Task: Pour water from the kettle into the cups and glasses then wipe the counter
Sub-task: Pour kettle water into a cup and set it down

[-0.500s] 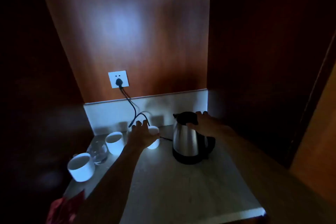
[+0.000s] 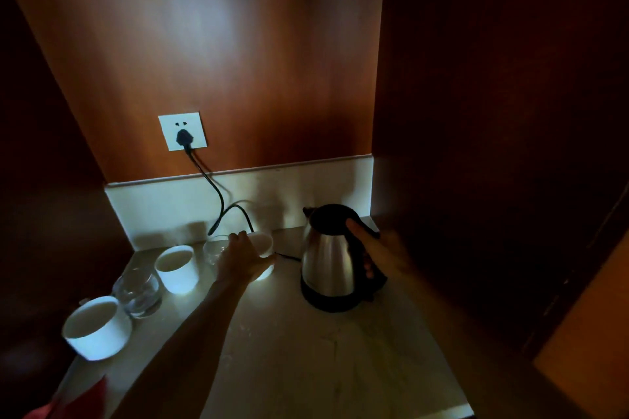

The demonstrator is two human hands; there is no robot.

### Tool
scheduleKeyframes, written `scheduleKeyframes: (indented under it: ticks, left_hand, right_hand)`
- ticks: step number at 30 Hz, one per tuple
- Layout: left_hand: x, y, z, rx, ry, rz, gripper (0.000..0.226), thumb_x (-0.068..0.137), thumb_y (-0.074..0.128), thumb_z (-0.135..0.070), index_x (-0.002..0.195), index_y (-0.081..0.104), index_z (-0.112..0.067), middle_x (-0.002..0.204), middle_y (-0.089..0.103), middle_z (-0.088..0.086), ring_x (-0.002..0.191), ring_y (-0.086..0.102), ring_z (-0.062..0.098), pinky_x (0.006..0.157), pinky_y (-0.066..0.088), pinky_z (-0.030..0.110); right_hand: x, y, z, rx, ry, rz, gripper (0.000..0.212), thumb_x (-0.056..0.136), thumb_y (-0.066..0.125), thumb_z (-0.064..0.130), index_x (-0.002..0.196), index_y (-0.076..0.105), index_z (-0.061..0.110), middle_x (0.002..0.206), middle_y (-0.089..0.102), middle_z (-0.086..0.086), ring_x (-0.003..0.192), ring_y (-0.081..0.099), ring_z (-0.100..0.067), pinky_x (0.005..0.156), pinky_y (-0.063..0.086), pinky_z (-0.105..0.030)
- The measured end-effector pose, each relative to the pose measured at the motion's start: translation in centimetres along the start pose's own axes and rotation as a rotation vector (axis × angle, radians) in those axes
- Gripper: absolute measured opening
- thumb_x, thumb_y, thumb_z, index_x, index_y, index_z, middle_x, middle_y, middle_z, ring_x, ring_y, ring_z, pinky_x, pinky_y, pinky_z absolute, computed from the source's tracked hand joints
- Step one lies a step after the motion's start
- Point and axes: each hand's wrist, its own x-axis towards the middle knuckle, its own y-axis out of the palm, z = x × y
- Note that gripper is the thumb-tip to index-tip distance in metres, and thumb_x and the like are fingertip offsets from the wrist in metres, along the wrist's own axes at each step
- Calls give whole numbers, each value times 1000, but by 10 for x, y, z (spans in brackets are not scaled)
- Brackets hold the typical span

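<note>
A steel kettle (image 2: 326, 264) with a black lid and handle stands on its black base at the right of the pale counter (image 2: 306, 357). My right hand (image 2: 381, 250) is wrapped around the kettle's handle. My left hand (image 2: 243, 260) rests on a white cup (image 2: 263, 241) near the back wall, fingers curled round its side. Left of it stand a glass (image 2: 213, 247), another white cup (image 2: 177, 267), a second glass (image 2: 138, 291) and a third white cup (image 2: 95, 326) near the counter's left edge.
A black cord (image 2: 214, 187) runs from the wall socket (image 2: 182, 131) down behind the cups toward the kettle base. A red cloth (image 2: 73, 403) shows at the bottom left. Dark wooden walls close in on both sides.
My right hand has slid from the kettle's lid down onto its handle and closed on it. My left hand stays on the white cup. The view has moved closer.
</note>
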Motion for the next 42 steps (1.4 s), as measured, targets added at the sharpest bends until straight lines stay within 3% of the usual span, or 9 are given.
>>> scheduleKeyframes:
  ticks: [7,15,19,24,28,33,37,40,42]
  left_hand:
    - [8,24,10,-127,63,-78,81,59,86,-45,120,48,-8,111,53,14,97,61,38,74,48,39]
    - [5,16,4,-205,2,-66,80,55,85,-45,115,46,-9,107,55,12,98,59,33,74,49,36]
    - [-15,1,2,-236,16,-81,83,51,84,-49,115,47,-12,106,56,8,96,60,29,79,55,40]
    - [-38,-37,7,-269,107,-165,83,43,81,-60,110,53,-19,97,58,-6,86,60,14,71,54,29]
    - [-58,-65,19,-233,144,-185,86,46,85,-56,117,49,-22,106,56,-3,93,58,17,78,51,31]
    - [-91,-79,30,-240,105,-176,93,44,84,-59,121,47,-22,114,56,-1,101,59,20,87,52,37]
    - [-125,-78,44,-254,45,-149,96,44,83,-60,125,46,-24,116,58,-2,104,60,20,89,52,36]
    - [-146,-74,56,-227,33,-111,92,47,83,-61,123,46,-25,115,59,-3,105,61,20,88,50,32]
    - [-158,-72,62,-225,5,-74,91,48,82,-61,122,46,-24,116,59,-2,107,61,22,91,52,40]
  right_hand:
    - [16,12,-15,136,26,-141,67,77,83,59,31,54,20,35,50,7,30,49,-5,39,36,-19]
    - [9,12,-10,139,-9,-179,64,70,81,68,72,76,4,56,73,6,49,68,-3,47,51,-20]
    - [2,10,-2,149,3,-160,39,79,83,55,64,70,21,48,66,23,45,63,10,36,41,-8]
    - [-8,14,10,227,-41,-256,43,81,83,52,56,67,20,48,68,12,54,70,-9,55,48,-21]
    - [-24,7,37,231,-57,-171,61,67,77,71,45,51,21,36,52,9,35,53,-7,49,43,-24]
    - [-48,7,57,125,-128,-93,64,55,71,79,49,60,16,47,64,0,44,63,-13,51,50,-27]
    - [-69,14,50,77,-145,4,66,57,73,80,31,56,22,38,54,1,32,53,-12,42,41,-23]
    - [-82,21,34,82,-143,66,61,54,79,78,45,70,18,47,65,-2,37,61,-13,37,44,-20]
    - [-86,28,22,156,-123,122,63,52,88,67,70,81,7,71,78,-15,66,77,-29,60,65,-38]
